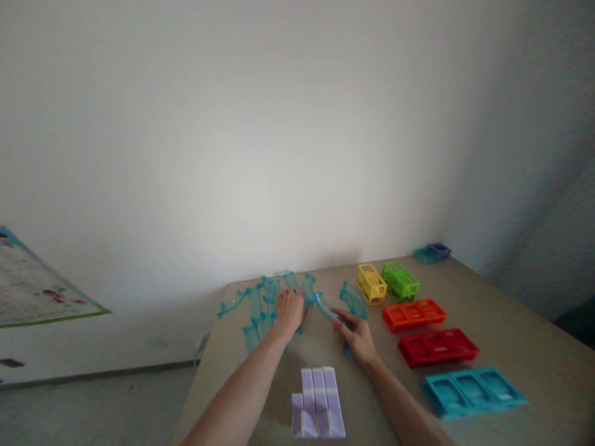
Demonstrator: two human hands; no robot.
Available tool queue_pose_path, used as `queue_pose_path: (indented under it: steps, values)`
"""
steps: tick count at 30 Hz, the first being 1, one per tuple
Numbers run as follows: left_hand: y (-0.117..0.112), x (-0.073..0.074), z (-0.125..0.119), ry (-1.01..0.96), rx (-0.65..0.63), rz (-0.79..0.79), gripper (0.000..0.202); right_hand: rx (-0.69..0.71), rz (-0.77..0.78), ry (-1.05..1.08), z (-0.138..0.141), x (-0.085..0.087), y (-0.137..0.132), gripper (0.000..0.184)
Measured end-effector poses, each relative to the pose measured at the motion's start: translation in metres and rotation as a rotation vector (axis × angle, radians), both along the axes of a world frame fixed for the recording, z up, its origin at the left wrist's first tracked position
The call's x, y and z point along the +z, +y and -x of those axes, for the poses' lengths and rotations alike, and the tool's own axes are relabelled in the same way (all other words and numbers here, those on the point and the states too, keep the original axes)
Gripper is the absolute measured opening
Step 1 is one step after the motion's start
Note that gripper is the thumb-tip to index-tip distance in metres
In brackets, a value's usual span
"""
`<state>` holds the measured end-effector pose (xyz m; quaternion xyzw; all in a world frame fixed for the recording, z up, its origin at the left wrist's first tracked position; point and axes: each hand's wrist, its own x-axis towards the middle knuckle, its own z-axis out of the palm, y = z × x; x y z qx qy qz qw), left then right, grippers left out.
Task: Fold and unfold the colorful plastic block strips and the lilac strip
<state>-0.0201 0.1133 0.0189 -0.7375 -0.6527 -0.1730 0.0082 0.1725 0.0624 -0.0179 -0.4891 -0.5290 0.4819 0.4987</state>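
- Plain wall (288,155) rises behind the surface (211,378), whose far edge runs close along it; a poster (41,285) hangs at the left.
- Right hand (354,334): closed around one end of a clear blue curved piece (326,308), over the middle of the surface, its other end pointing toward the left hand.
- Left hand (290,308): reaching down among a cluster of clear blue pieces (255,303) near the far left corner – whether it grips one I cannot tell, as the fingertips are hidden.
- Another curved piece (356,303) lies just beyond the right hand, toward the far edge.
- Light purple blocks (320,402) sit in a close group between the forearms, toward the near edge.
- Yellow box (370,285) and green box (400,282) stand side by side near the far edge, right of the curved pieces.
- Orange tray (413,314), red tray (437,347) and blue tray (474,391) follow in turn toward the near edge.
- Dark blue box (439,250): at the far right corner.
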Motion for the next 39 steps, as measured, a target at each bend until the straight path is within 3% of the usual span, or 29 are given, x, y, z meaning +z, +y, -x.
queue_pose_path:
  steps: [8,12,16,23,28,34,39]
  values:
    - [0.003,0.003,0.023,-0.151,0.024,-0.126,0.007,-0.014,0.023,0.051,0.000,0.002,0.000,0.068]
    - [-0.010,0.013,0.044,-0.294,0.095,-0.263,0.018,-0.014,0.027,0.049,0.000,0.003,0.000,0.070]
    - [-0.029,0.020,0.061,-0.454,0.148,-0.384,0.017,-0.002,0.015,0.013,0.002,0.003,0.000,0.069]
    - [-0.057,0.022,0.079,-0.711,0.221,-0.471,0.014,0.019,-0.016,-0.066,0.003,0.000,0.000,0.065]
    - [-0.062,0.019,0.083,-1.003,0.217,-0.413,0.018,0.017,-0.025,-0.075,0.002,-0.002,0.000,0.066]
    - [-0.063,0.021,0.073,-1.557,0.174,-0.247,0.032,-0.004,-0.027,-0.052,0.002,-0.002,0.001,0.065]
    - [-0.059,0.017,0.077,-2.003,0.295,-0.039,0.024,-0.010,-0.009,0.008,0.001,-0.004,0.002,0.067]
